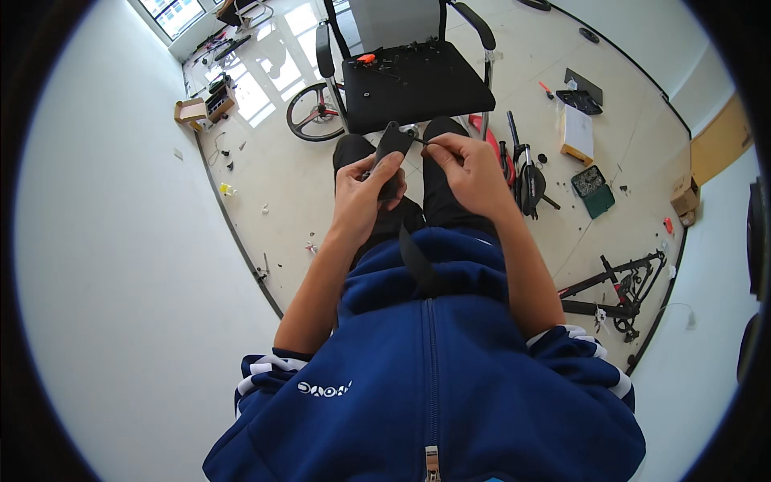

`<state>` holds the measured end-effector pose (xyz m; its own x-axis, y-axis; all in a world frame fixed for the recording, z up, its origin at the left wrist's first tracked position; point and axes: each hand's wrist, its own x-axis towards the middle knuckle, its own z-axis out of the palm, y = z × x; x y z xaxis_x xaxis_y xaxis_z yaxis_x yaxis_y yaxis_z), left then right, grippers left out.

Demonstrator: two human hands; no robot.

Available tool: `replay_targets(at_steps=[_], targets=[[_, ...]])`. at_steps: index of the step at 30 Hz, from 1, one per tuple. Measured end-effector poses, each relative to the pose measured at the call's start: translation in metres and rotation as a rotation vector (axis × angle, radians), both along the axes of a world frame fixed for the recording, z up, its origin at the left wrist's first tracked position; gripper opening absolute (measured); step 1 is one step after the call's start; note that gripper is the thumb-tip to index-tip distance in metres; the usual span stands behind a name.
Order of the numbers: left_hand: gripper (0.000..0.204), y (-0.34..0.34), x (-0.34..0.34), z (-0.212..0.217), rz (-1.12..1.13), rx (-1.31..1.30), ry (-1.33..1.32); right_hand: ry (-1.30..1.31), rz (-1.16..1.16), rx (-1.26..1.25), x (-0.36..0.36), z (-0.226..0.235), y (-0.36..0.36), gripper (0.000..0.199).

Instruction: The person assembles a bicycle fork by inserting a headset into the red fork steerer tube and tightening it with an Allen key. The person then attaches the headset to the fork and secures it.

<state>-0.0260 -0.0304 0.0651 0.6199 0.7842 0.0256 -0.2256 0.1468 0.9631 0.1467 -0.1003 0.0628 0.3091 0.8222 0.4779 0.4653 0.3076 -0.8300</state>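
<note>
Above my lap, my left hand (357,197) is closed around a long, flat black part (391,141) with a rounded far end. My fingers hide its lower portion, and I cannot make out its exact kind. My right hand (475,178) pinches a thin black rod (422,142), which looks like a hex key. The rod's tip meets or lies very near the right side of the black part's upper end; contact is too small to tell. A black strap (415,261) hangs down at my waist.
Straight ahead stands a black office chair (418,96) with small parts and an orange-red item (366,59) on its seat. A spoked wheel (295,120) lies left of it. On the floor to the right are a green case (598,202), a white box (577,132) and a bicycle frame (590,283).
</note>
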Motion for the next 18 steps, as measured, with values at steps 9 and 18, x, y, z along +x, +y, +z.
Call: replay_targets(at_steps=[9,18], targets=[[0.028,0.006,-0.005,0.001,-0.106,-0.075,0.063,-0.369,0.298,-0.156,0.05,0.038,0.007,0.015],[0.027,0.028,-0.023,0.001,-0.381,-0.132,0.215,-0.436,0.757,-0.374,0.065,0.059,0.032,0.016]])
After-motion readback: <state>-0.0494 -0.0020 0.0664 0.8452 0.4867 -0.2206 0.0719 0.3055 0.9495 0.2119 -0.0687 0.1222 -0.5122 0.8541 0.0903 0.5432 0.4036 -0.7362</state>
